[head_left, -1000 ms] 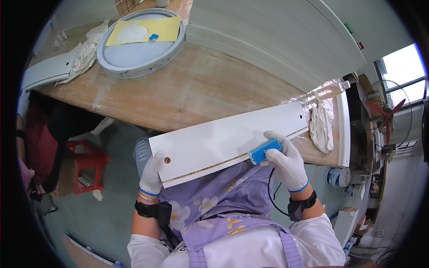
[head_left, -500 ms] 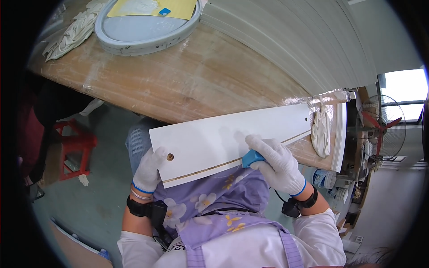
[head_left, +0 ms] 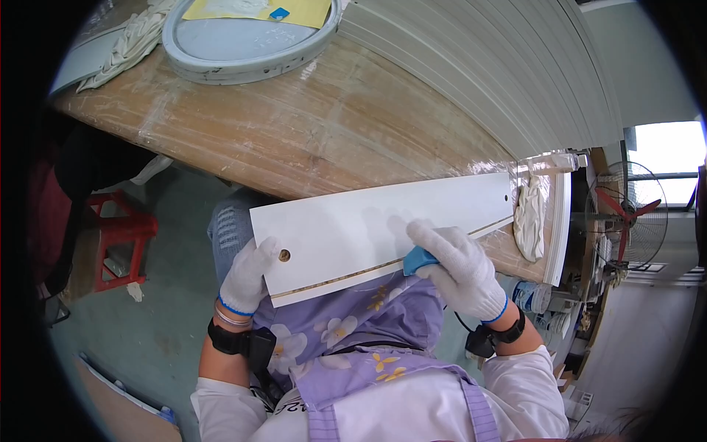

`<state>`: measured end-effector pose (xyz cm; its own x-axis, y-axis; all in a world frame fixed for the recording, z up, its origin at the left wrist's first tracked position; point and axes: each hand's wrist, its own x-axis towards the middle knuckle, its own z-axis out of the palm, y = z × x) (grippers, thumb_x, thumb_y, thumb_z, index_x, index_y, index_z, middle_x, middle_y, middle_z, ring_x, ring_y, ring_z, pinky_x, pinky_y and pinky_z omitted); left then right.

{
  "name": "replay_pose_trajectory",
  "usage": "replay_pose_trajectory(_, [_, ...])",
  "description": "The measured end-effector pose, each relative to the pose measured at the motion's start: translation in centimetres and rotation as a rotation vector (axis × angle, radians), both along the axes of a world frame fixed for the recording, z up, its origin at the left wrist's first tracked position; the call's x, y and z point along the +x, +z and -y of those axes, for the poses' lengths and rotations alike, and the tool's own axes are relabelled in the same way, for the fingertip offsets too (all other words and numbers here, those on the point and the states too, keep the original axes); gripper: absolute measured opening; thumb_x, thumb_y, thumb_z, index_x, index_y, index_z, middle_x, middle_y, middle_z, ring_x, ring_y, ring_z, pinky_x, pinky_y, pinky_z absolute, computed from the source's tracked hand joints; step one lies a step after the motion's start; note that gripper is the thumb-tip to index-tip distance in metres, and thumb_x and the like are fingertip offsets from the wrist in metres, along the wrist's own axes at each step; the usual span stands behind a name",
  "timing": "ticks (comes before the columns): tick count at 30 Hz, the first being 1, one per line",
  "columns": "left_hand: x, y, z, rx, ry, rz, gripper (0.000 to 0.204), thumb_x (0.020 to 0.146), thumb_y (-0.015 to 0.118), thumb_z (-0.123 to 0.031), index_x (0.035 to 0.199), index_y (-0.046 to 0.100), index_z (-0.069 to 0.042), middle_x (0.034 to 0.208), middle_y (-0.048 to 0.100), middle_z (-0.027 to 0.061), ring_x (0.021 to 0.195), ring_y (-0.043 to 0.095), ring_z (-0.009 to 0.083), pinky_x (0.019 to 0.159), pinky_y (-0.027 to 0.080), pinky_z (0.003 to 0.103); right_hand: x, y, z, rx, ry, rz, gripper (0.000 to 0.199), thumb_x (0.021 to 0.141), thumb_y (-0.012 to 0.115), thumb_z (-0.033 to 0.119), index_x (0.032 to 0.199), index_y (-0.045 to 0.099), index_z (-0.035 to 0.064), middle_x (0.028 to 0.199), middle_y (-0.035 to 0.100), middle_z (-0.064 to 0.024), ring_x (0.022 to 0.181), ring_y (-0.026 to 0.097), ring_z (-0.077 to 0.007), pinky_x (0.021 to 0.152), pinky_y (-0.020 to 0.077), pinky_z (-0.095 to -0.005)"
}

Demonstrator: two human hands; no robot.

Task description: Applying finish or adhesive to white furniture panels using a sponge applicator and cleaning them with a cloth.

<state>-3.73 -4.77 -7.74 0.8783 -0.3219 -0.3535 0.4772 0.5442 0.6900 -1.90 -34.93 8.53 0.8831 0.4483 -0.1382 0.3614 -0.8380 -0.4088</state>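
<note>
A long white board (head_left: 353, 228) lies slanted over my lap, its far right end resting on the table. It has a round hole near each end and a narrow brown groove along the near edge. My left hand (head_left: 249, 278), in a white knit glove, is closed on the board's left end, thumb on top beside the larger hole. My right hand (head_left: 462, 274), gloved too, pinches a small blue scraper (head_left: 419, 260) at the groove, right of the board's middle. Two of its fingers extend over the board. The scraper's working edge is partly hidden.
The wooden table (head_left: 294, 125) carries a round grey lid (head_left: 247, 70) with a yellow sheet (head_left: 305, 13) holding white paste and a blue piece. Stacked white panels (head_left: 479, 66) stand behind. White cloth (head_left: 529, 221) lies right; a red stool (head_left: 125, 236) stands left, a fan (head_left: 626, 210) right.
The view has shifted slightly, so the board and both hands appear a little to the right. Both hands keep their holds, and the scraper stays at about the same spot along the groove.
</note>
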Motion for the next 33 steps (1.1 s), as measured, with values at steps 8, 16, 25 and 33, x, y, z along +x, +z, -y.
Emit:
replay_pose_trajectory(8, [0.1, -0.3, 0.0, 0.010, -0.014, -0.003, 0.058, 0.102, 0.052, -0.037, 0.140, 0.043, 0.006, 0.122, 0.060, 0.0115, 0.109, 0.061, 0.0178, 0.092, 0.049, 0.029, 0.1, -0.3, 0.0, 0.036, 0.029, -0.017, 0.068, 0.073, 0.070, -0.002, 0.138, 0.054, 0.0110, 0.105, 0.063, -0.0154, 0.096, 0.061, -0.0359, 0.083, 0.0501, -0.0422])
replay_pose_trajectory(16, [-0.1, -0.9, -0.1, -0.008, -0.007, -0.003, 0.059, 0.101, 0.053, -0.037, 0.141, 0.041, 0.005, 0.124, 0.059, 0.0122, 0.111, 0.060, 0.0184, 0.093, 0.050, 0.030, 0.3, -0.2, -0.2, 0.034, 0.032, -0.014, 0.068, 0.073, 0.070, -0.002, 0.137, 0.055, 0.0099, 0.108, 0.062, -0.0159, 0.097, 0.062, -0.0363, 0.084, 0.0500, -0.0423])
replay_pose_trajectory(25, [0.2, 0.0, -0.1, -0.033, -0.012, 0.001, 0.061, 0.101, 0.052, -0.041, 0.141, 0.043, 0.004, 0.129, 0.059, 0.0128, 0.116, 0.060, 0.0192, 0.097, 0.049, 0.032, 0.3, 0.0, -0.2, 0.048, 0.008, -0.016, 0.068, 0.074, 0.067, -0.001, 0.139, 0.053, 0.0122, 0.110, 0.063, -0.0156, 0.099, 0.061, -0.0368, 0.083, 0.0507, -0.0429])
replay_pose_trajectory(33, [1.0, -0.7, 0.8, -0.148, 0.049, 0.107, 0.083, 0.097, 0.037, -0.068, 0.144, 0.041, 0.001, 0.138, 0.055, 0.0119, 0.124, 0.055, 0.0214, 0.104, 0.046, 0.035, -0.2, 0.1, -0.4, 0.016, -0.005, 0.024, 0.066, 0.075, 0.068, 0.000, 0.138, 0.055, 0.0135, 0.108, 0.063, -0.0134, 0.099, 0.061, -0.0351, 0.082, 0.0502, -0.0429])
